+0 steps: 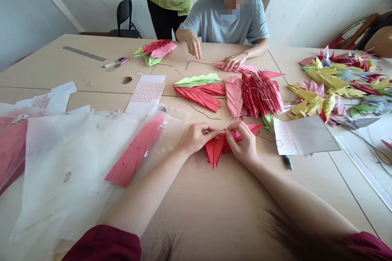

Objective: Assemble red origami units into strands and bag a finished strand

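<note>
Both hands are close together over a red folded-paper piece (214, 151) with pointed tips, lying on the table. My left hand (197, 138) pinches a thin dark cord, thumb against forefinger. Just to its right, my right hand (244, 142) is closed in a pinch on the same cord, partly covering the red paper. The fingertips nearly meet, and the exact form of the cord between them is too small to make out. Behind the hands lie a thick stack of red folded paper (260, 94), a pink folded strip (234, 96) and a green folded strip (199, 79).
Plastic bags (70, 159) with red paper cover the left side. A sticker sheet (146, 94), a booklet (309, 136) and a pen (287, 162) lie nearby. Colourful paper pieces (330, 77) are piled at right. Across the table, a seated person (226, 20) handles pink paper; another person stands behind.
</note>
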The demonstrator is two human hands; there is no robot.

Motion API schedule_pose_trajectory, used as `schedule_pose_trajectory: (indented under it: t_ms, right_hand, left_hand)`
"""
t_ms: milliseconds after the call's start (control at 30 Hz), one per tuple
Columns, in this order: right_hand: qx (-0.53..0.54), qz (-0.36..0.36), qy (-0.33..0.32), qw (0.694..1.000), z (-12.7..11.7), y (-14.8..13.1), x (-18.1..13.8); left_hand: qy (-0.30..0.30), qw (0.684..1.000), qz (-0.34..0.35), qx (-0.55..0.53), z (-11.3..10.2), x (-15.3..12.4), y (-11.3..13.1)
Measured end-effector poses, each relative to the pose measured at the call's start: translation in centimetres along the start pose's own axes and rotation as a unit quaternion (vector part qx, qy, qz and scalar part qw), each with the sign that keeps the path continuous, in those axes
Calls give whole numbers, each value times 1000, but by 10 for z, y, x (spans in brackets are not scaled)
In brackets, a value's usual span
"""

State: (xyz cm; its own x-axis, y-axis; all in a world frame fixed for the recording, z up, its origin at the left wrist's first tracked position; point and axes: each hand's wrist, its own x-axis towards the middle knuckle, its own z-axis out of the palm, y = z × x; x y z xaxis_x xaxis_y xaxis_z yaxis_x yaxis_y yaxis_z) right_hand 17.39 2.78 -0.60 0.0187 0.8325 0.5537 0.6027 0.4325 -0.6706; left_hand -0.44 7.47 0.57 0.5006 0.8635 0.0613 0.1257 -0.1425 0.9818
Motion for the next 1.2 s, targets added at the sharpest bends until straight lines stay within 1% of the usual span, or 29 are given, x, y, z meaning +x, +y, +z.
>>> schedule_pose_trajectory:
  t_ms: [67, 133, 200, 267, 300, 367, 467, 533, 567, 633, 700, 733, 800, 833, 900, 967, 1000, 1133, 1200]
  right_hand:
    - [-12, -12, 4, 1000, 0, 1, 1]
    - [-21, -22, 21, 999, 0, 2, 1]
    - [-16, -18, 36, 999, 0, 3, 1]
    - [-4, -3, 28, 1000, 0, 4, 0]
    - [2, 6, 13, 1000, 0, 4, 0]
    - [12, 26, -38, 999, 0, 3, -2]
    - [13, 27, -120, 992, 1, 1, -4]
    - [4, 12, -140, 990, 3, 0, -5]
    - [4, 5, -138, 990, 4, 0, -5]
    - [24, 0, -120, 993, 6, 0, -7]
    - [57, 6, -90, 994, 6, 1, -8]
    - [74, 14, -76, 994, 6, 1, -9]
    - [112, 37, -74, 990, 5, 1, -9]
    - [134, 50, -90, 986, 4, 0, -8]
    - [175, 74, -148, 971, 2, -1, -6]
    - [189, 85, -203, 957, 1, -2, -3]
    - [185, 82, -221, 954, 1, -1, -2]
    - [131, 37, -243, 960, 3, 1, 2]
    - [109, 9, -252, 961, 4, 3, 2]
  left_hand:
    - [-2, 1000, 7, 13, -3, 1, -1]
    - [3, 1000, 10, 11, -6, 3, -1]
    - [23, 1000, 6, -18, -9, 4, -1]
    - [49, 997, 8, -58, -9, 5, -2]
    - [58, 995, 12, -76, -9, 6, -3]
    - [67, 992, 18, -108, -10, 7, -5]
    - [70, 987, 15, -144, -14, 7, -5]
    - [48, 990, 3, -133, -21, 7, -4]
    - [22, 993, -5, -113, -24, 6, -2]
    - [-46, 997, -26, -62, -31, 6, 2]
    - [-112, 993, -45, 1, -36, 6, 7]
    - [-131, 990, -51, 31, -37, 6, 9]
    - [-138, 987, -54, 64, -38, 6, 12]
    - [-130, 988, -52, 63, -37, 6, 12]
    - [-97, 994, -45, 22, -37, 7, 13]
    - [-56, 997, -39, -29, -37, 8, 11]
    - [-33, 998, -38, -47, -36, 8, 10]
    - [38, 995, -31, -91, -34, 9, 4]
    - [88, 987, -25, -133, -33, 10, 0]
